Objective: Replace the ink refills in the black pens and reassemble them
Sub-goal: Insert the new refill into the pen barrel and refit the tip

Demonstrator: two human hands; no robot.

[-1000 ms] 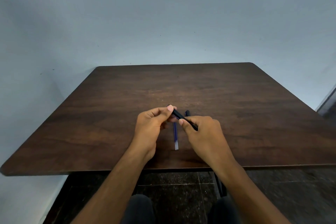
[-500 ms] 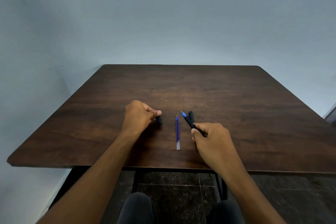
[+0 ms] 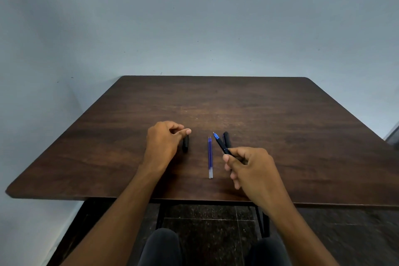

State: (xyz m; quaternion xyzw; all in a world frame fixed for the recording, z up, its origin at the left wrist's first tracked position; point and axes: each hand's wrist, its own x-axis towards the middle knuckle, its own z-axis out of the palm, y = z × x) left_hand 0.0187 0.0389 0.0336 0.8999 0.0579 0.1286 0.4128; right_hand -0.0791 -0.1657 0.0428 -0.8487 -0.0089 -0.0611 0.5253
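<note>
Seated at a dark wooden table point(image 3: 280, 114) set against a pale blue-grey wall point(image 3: 194, 17). Right hand point(image 3: 252, 168) raised just above the near part of the table, fingers and thumb curled round the lower barrel of an uncapped black pen point(image 3: 222, 146), blue tip section and fine point angled up and away to the left. Just behind that pen, a second black pen point(image 3: 226, 137) lying on the table, capped end pointing away, its near part hidden by the right hand. Two blue ink refills point(image 3: 210, 157) lying side by side and touching, between the two hands, tips pointing away, clear ends toward the near edge; just left of the held pen, not touching it. Left hand point(image 3: 165, 141) resting on the table well left of the refills, fingers curled inward, thumb stretched out over the far end of a short black pen cap point(image 3: 185, 146); cap flat on the table just beside the hand's right edge, thumb apparently touching its top, though whether gripped or only touched cannot be told. Below the near table edge, black metal table legs point(image 3: 262, 222), a dark speckled tiled floor point(image 3: 205, 218), and two knees in dark trousers point(image 3: 159, 246).
</note>
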